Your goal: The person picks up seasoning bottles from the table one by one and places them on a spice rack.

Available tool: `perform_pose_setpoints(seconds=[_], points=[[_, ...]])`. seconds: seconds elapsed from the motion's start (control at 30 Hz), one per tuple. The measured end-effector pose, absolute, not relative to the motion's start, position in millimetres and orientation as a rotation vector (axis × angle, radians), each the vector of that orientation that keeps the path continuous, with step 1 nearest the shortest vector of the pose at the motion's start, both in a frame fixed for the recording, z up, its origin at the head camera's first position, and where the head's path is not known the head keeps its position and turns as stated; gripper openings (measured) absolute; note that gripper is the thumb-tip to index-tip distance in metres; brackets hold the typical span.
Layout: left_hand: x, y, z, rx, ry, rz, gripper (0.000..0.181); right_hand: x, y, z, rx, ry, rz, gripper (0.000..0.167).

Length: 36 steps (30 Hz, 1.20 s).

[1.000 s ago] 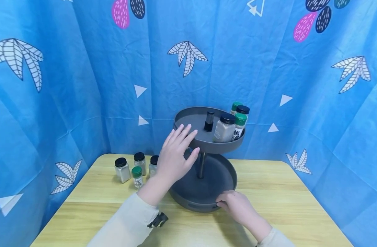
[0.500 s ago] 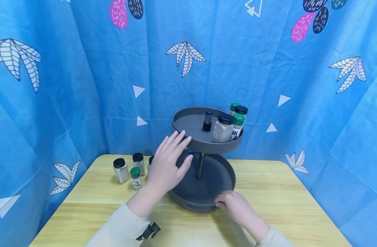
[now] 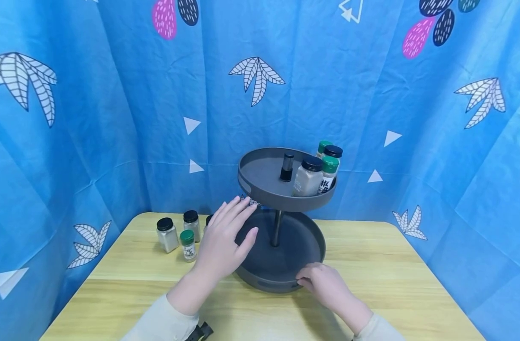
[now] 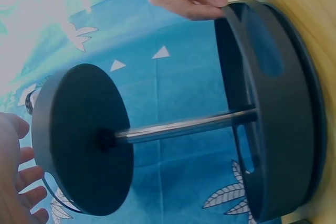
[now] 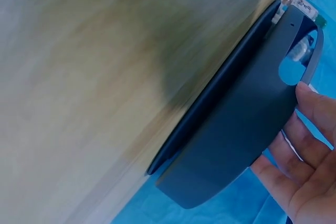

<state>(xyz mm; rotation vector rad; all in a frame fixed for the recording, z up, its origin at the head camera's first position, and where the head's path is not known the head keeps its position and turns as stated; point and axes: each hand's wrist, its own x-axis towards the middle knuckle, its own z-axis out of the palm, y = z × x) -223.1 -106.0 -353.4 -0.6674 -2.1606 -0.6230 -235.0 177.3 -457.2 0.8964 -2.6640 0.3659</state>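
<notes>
A dark grey two-tier round tray stand stands on the table, its upper tray (image 3: 264,173) joined to its lower tray (image 3: 281,255) by a metal post (image 3: 277,228). My left hand (image 3: 220,244), fingers straight and spread, hovers left of the stand, just apart from the upper tray; the left wrist view shows those fingers (image 4: 32,178) near its rim. Thumb and fingers of my right hand (image 3: 328,286) pinch the lower tray's front-right rim, beside a handle slot (image 5: 292,71). On the upper tray's right side stand a large black-lidded jar (image 3: 308,181) and several smaller green- and black-lidded seasoning bottles (image 3: 327,182).
Left of the stand, two black-lidded jars (image 3: 167,239) (image 3: 192,229) and a green-lidded bottle (image 3: 188,248) stand upright on the wooden table (image 3: 128,279); another black lid is mostly hidden behind my left hand. A blue patterned curtain (image 3: 349,94) encloses the back and sides.
My left hand has drawn away from the upper tray's rim, moving left and towards me, uncovering a handle slot there. My right hand and the jars stay where they were.
</notes>
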Motion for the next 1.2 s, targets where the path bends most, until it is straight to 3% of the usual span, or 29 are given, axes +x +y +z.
perform_pose_setpoints(seconds=[0.57, 1.2], points=[[-234.6, -126.4, -391.9, -0.561, -2.283, -0.571, 0.042, -235.7, 177.2, -457.0, 0.893, -2.673, 0.376, 0.006], [-250.3, -153.9, -411.5, -0.433, -2.340, -0.593, 0.042, -236.6, 178.4, -457.2, 0.894, -2.664, 0.370, 0.006]])
